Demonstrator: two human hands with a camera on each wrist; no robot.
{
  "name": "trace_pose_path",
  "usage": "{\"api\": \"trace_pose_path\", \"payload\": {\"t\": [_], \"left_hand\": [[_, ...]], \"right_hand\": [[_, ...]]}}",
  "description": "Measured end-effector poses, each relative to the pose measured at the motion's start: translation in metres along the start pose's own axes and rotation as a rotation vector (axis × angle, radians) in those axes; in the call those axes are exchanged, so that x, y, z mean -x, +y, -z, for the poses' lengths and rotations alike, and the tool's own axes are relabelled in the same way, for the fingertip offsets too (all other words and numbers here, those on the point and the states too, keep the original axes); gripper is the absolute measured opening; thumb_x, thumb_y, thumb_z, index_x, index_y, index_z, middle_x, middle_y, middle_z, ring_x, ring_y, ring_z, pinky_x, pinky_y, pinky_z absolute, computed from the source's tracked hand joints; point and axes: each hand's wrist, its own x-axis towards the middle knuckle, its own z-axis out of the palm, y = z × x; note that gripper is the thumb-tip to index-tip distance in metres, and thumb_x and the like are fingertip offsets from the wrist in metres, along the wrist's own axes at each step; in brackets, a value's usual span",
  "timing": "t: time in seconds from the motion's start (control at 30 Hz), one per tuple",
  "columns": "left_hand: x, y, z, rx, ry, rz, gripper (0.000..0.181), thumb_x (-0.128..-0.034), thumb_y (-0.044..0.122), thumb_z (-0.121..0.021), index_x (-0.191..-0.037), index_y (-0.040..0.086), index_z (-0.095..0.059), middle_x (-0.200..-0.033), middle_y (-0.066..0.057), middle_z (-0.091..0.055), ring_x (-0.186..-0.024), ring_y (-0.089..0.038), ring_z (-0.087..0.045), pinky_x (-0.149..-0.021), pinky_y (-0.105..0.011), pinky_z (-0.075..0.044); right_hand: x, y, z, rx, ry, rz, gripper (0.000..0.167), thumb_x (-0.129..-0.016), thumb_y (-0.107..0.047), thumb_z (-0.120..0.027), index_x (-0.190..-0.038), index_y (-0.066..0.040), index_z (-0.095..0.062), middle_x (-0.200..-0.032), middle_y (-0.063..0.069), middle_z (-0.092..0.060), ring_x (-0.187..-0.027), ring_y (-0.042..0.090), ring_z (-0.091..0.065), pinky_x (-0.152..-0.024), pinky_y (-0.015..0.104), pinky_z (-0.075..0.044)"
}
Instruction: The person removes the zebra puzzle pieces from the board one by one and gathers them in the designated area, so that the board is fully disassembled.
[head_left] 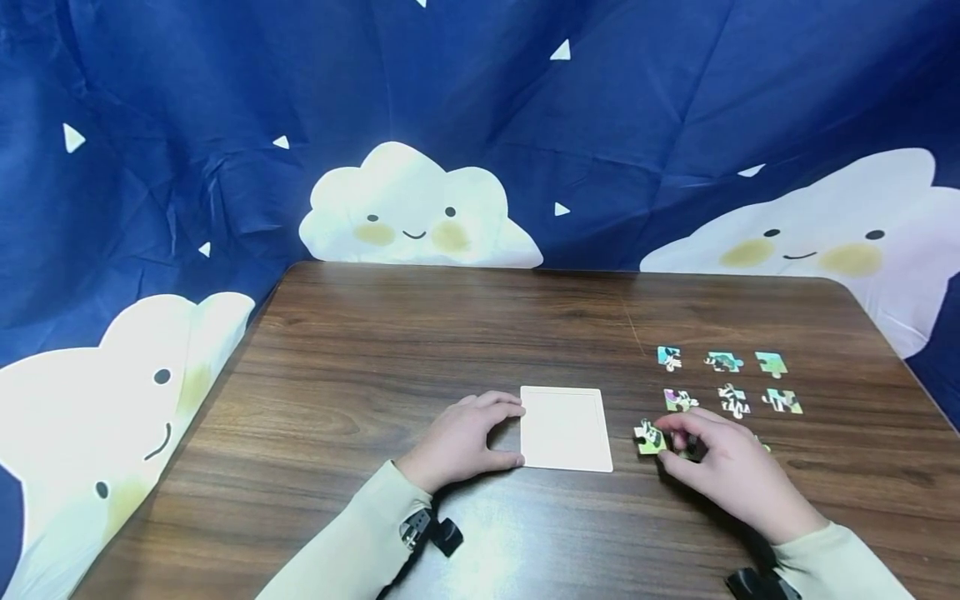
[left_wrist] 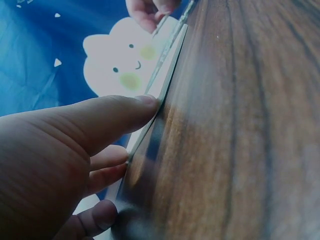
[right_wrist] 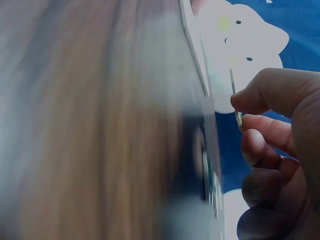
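Observation:
Between thumb and fingers, my right hand (head_left: 731, 467) pinches a jigsaw puzzle piece (head_left: 649, 437) with a green and black-and-white print. The right wrist view shows this piece edge-on as a thin plate (right_wrist: 238, 118), lifted off the table. A square, pale puzzle board (head_left: 566, 429) lies flat to its left, with a thin line along its border. My left hand (head_left: 468, 442) touches the board's left edge, thumb near the lower corner and fingers near the upper one. In the left wrist view the thumb (left_wrist: 120, 112) rests against that edge.
Several loose puzzle pieces lie in rows at the right, among them a blue-and-green one (head_left: 723, 362) and a green one (head_left: 771, 364). My right hand partly covers others. The brown wooden table (head_left: 390, 333) ends at a blue cloud-print curtain (head_left: 480, 100).

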Motion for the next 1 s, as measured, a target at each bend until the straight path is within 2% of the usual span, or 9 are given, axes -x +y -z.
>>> {"api": "trace_pose_path", "payload": {"t": [0.4,0.63,0.8,1.0], "left_hand": [[0.000,-0.001,0.001,-0.008,0.006,-0.004,0.064,-0.0829,0.051,-0.076,-0.139,0.024,-0.060,-0.143,0.012,-0.053,-0.126,-0.017,-0.054,-0.104,-0.039,-0.044],[0.001,-0.001,0.000,-0.013,-0.002,-0.002,0.065,-0.0834,0.053,-0.074,-0.139,0.024,-0.060,-0.144,0.013,-0.053,-0.127,-0.018,-0.053,-0.105,-0.041,-0.043],[0.001,-0.001,-0.001,-0.021,0.004,-0.006,0.065,-0.0832,0.053,-0.075,-0.139,0.023,-0.060,-0.144,0.012,-0.053,-0.127,-0.017,-0.053,-0.104,-0.040,-0.044],[0.001,-0.002,-0.002,-0.036,0.006,-0.010,0.066,-0.0834,0.053,-0.074,-0.140,0.023,-0.059,-0.145,0.013,-0.052,-0.127,-0.018,-0.053,-0.104,-0.040,-0.044]], "right_hand": [[0.026,0.033,0.031,0.062,0.053,-0.061,0.036,-0.069,-0.006,-0.082,-0.101,-0.019,-0.072,-0.080,-0.017,-0.051,-0.066,0.000,-0.043,-0.059,0.019,-0.031],[0.040,0.057,0.047,0.045,0.063,-0.183,0.034,-0.071,-0.004,-0.081,-0.102,-0.014,-0.071,-0.080,-0.014,-0.054,-0.071,-0.003,-0.045,-0.062,0.017,-0.032],[0.050,0.072,0.059,0.083,0.044,-0.268,0.029,-0.075,-0.006,-0.080,-0.102,-0.010,-0.071,-0.079,-0.017,-0.052,-0.069,-0.006,-0.043,-0.060,0.016,-0.031],[0.061,0.092,0.068,0.086,0.082,-0.290,0.028,-0.072,-0.002,-0.079,-0.099,-0.003,-0.070,-0.078,-0.021,-0.050,-0.069,-0.009,-0.040,-0.058,0.017,-0.030]]}}
